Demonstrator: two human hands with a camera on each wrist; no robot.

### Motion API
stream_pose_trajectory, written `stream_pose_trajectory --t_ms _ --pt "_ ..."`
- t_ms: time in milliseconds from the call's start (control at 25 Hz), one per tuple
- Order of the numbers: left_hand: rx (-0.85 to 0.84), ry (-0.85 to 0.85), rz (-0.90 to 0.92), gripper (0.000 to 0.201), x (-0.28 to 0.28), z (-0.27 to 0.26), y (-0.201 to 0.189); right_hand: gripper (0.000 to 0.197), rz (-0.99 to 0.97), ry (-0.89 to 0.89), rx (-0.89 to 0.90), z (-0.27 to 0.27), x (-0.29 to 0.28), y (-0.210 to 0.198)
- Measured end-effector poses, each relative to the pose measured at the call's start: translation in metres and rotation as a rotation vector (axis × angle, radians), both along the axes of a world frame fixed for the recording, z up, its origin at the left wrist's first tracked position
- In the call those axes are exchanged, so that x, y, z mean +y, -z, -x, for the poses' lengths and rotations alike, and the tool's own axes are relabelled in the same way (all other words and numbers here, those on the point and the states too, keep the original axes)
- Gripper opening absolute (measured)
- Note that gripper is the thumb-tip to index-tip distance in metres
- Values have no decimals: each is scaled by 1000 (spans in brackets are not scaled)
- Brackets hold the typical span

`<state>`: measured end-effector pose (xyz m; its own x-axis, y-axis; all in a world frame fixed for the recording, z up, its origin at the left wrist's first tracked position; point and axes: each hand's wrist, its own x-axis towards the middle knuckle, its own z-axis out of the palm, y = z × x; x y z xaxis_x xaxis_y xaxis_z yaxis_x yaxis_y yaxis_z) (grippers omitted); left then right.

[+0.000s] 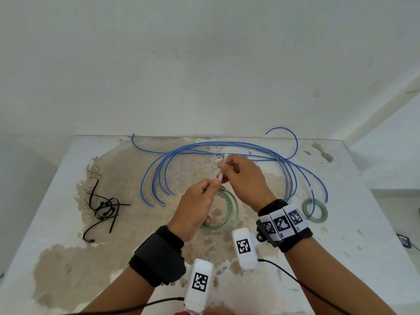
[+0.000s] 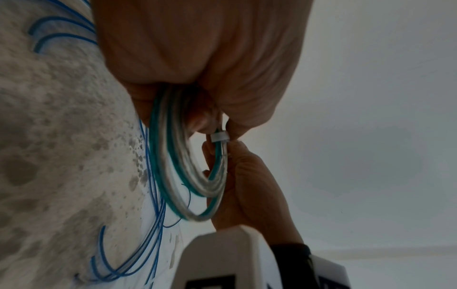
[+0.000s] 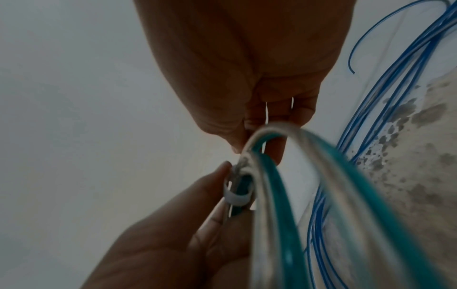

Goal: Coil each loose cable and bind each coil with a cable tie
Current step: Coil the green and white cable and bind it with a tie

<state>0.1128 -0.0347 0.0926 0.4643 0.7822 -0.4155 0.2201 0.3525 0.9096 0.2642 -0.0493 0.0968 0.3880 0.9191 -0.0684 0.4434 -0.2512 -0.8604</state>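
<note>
A coil of clear and green cable (image 1: 230,214) hangs from my left hand (image 1: 213,181), raised above the table. A white cable tie (image 1: 220,175) loops around the coil's strands (image 2: 173,176); its head (image 2: 219,136) sits at my left fingertips, which pinch the coil there. My right hand (image 1: 223,165) pinches the tie's tail, which sticks up past the fingers. In the right wrist view the tie loop (image 3: 237,198) still sits loosely around the strands. A long blue cable (image 1: 204,146) lies in loose arcs on the table behind my hands.
A second small green coil (image 1: 316,211) lies at the right, crossed by the blue cable. A tangle of black cable ties (image 1: 104,208) lies at the left. The worn white table (image 1: 56,201) meets a white wall at its back; its right edge drops off.
</note>
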Motion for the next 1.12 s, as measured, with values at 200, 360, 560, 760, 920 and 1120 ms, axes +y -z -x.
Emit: stream_pose_trajectory --t_ms 200,360,560,760,920,1120 --pt "-4 30 -24 27 2 1 3 19 -52 29 64 1 4 -12" --pt "-71 -16 29 25 0 8 8 25 94 -65 239 -6 3 -25" --pt "-212 -101 106 26 11 13 5 23 209 -75 353 4 -28 -10" --pt "-197 -73 72 24 16 11 5 9 24 23 350 13 -32 -2" --pt "-147 -48 35 22 20 12 8 9 20 23 348 14 -34 -3" --pt "-184 -82 81 21 18 12 3 9 10 16 282 18 -32 -9"
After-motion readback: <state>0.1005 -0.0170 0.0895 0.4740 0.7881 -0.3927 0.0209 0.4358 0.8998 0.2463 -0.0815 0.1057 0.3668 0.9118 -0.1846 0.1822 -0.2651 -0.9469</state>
